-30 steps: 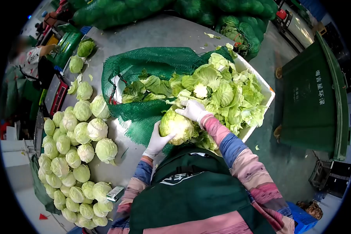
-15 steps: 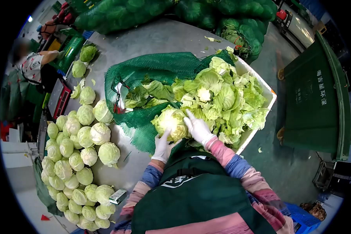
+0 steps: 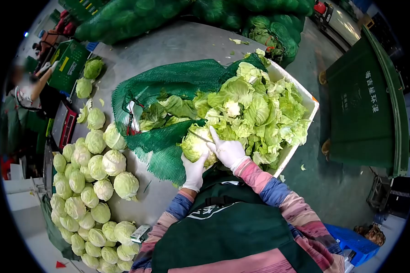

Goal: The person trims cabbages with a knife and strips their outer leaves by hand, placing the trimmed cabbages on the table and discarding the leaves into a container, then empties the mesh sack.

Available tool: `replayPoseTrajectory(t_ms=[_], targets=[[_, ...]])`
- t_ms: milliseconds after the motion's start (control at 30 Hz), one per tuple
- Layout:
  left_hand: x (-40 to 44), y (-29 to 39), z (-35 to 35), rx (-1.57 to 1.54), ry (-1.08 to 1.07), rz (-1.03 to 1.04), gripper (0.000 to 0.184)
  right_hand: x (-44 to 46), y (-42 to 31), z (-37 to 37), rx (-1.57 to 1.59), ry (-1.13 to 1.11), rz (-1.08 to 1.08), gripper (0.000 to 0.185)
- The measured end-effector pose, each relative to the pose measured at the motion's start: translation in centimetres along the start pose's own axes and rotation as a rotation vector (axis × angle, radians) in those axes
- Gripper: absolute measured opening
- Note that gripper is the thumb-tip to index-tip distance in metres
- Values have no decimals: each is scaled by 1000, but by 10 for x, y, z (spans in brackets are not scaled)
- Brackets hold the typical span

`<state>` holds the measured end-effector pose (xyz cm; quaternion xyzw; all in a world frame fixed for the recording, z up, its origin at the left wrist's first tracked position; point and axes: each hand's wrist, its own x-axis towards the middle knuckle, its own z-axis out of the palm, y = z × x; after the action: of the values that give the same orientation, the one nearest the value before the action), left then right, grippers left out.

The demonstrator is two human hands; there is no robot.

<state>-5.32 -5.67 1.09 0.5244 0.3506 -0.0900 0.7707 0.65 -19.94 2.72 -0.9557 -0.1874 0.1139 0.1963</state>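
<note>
My gloved left hand (image 3: 193, 172) is closed around the lower left side of a pale green cabbage (image 3: 196, 149) in front of my apron. In my gloved right hand (image 3: 230, 154) is a small knife (image 3: 197, 135), whose thin blade lies across the top of that cabbage. The index finger points forward; the knife's handle is hidden in the palm. Just beyond the cabbage spreads a green mesh sack (image 3: 155, 152) with loose leaves in its mouth. A white box (image 3: 310, 109) heaped with cabbage leaves (image 3: 259, 111) stands beside my right hand.
Many trimmed cabbages (image 3: 89, 195) cover the table's left side, near a small white-and-green box (image 3: 140, 233). Full mesh sacks (image 3: 132, 18) lie at the back. A green bin (image 3: 360, 109) stands on the right. Another person (image 3: 29, 91) is at the far left, beside a green crate (image 3: 70, 63).
The knife blade now shows across the cabbage's top, where it was not visible before. The cabbage has shifted slightly left with my left hand. The other person's arms have moved up toward the crate.
</note>
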Motion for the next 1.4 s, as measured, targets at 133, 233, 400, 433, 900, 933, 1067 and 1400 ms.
replayPoseTrajectory(t_ms=[133, 233, 400, 433, 900, 933, 1067, 1400], targets=[[11, -12, 0, 56, 83, 26, 91, 7, 1, -1, -20, 19, 26, 58], [9, -9, -1, 15, 52, 9, 92, 11, -3, -4, -28, 32, 55, 56], [0, -16, 1, 88, 87, 35, 86, 36, 26, -21, 94, -101, 308, 50], [-9, -15, 1, 53, 61, 45, 83, 42, 42, -20, 109, -102, 336, 51], [-20, 16, -13, -116, -45, -262, 82, 14, 4, 7, 436, 50, 358, 76], [-20, 16, -14, -112, -48, -262, 82, 15, 6, 5, 437, 54, 360, 76], [10, 42, -32, 1111, -213, 1013, 113, 32, 19, 16, 447, -22, 315, 50], [24, 38, -6, 1219, 107, 893, 117, 30, 46, 3, 632, 76, 455, 51]])
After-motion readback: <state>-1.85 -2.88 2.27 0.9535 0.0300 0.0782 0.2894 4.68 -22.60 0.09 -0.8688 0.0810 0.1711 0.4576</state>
